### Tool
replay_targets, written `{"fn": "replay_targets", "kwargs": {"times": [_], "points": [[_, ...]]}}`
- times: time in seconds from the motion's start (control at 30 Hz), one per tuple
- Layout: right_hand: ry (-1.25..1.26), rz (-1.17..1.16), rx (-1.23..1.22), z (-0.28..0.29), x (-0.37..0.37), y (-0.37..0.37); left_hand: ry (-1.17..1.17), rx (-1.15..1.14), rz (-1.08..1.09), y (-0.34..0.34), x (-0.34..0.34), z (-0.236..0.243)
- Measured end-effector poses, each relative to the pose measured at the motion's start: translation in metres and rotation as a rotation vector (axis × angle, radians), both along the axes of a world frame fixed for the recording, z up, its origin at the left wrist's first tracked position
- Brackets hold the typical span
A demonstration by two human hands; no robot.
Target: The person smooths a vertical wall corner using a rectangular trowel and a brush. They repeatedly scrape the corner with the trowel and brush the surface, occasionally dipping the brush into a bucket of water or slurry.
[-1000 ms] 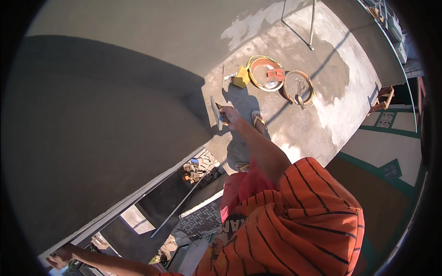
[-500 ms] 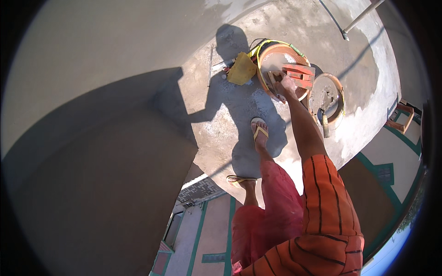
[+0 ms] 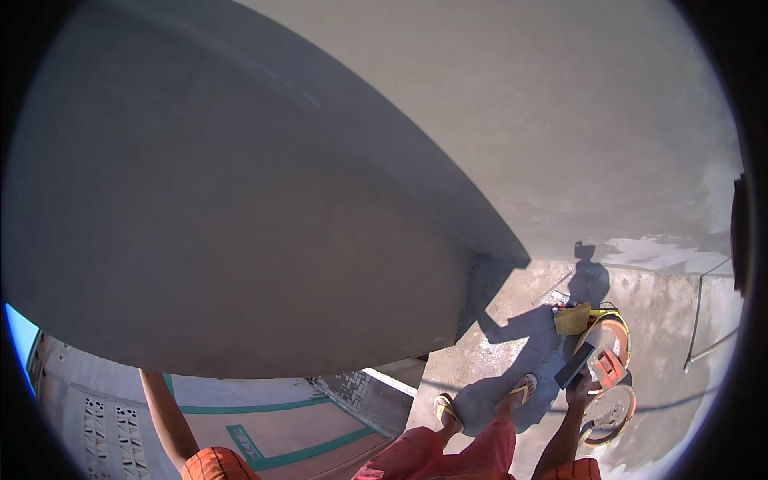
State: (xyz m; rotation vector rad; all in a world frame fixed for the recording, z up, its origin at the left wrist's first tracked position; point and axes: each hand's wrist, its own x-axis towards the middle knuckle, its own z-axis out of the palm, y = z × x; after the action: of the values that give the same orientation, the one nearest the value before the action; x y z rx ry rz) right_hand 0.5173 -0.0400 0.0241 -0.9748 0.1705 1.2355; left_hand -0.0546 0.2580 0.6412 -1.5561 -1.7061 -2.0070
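Low at the right, my right hand (image 3: 578,390) is closed around a plastering float (image 3: 574,366) with a dark, flat rectangular face. The float is tilted beside a round orange-brown bucket (image 3: 626,340). An orange float (image 3: 610,370) lies over that bucket's near rim. A second round tub (image 3: 630,400) stands nearer, with grey wet mix in it and a pointing trowel (image 3: 588,430) at its edge. My left forearm (image 3: 170,416) reaches up at the lower left. Its hand is hidden behind the edge of the plastered wall (image 3: 264,208).
A yellow piece of sheet or bag (image 3: 572,320) lies left of the bucket. My sandalled feet (image 3: 524,390) stand on the concrete floor (image 3: 488,368). A thin rod (image 3: 696,320) is at the far right. A building with green trim (image 3: 288,424) lies below left.
The view has swung up and left, so the wall fills more of it. My right hand has lifted the float off the bucket and turned its dark face into view. My left forearm now shows.
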Motion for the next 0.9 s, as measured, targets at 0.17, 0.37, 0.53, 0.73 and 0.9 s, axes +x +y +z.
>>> {"fn": "replay_targets", "kwargs": {"times": [0.17, 0.37, 0.53, 0.73, 0.9], "points": [[-0.132, 0.133, 0.38, 0.26, -0.097, 0.147, -0.1, 0.467, 0.055, -0.014, -0.071, 0.103], [-0.753, 0.277, 1.174, 0.646, -0.194, 0.281, -0.046, 0.619, -0.051, 0.024, -0.098, 0.172], [-1.14, 0.074, 1.709, 0.925, -0.266, 0.277, -0.021, 0.642, -0.043, 0.04, -0.081, 0.174], [-1.438, -0.042, 1.898, 1.112, -0.33, 0.258, -0.054, 0.534, 0.002, 0.021, -0.067, 0.179], [-1.704, -0.166, 1.706, 1.175, -0.357, 0.262, -0.058, 0.469, 0.021, 0.012, -0.066, 0.178]]}}
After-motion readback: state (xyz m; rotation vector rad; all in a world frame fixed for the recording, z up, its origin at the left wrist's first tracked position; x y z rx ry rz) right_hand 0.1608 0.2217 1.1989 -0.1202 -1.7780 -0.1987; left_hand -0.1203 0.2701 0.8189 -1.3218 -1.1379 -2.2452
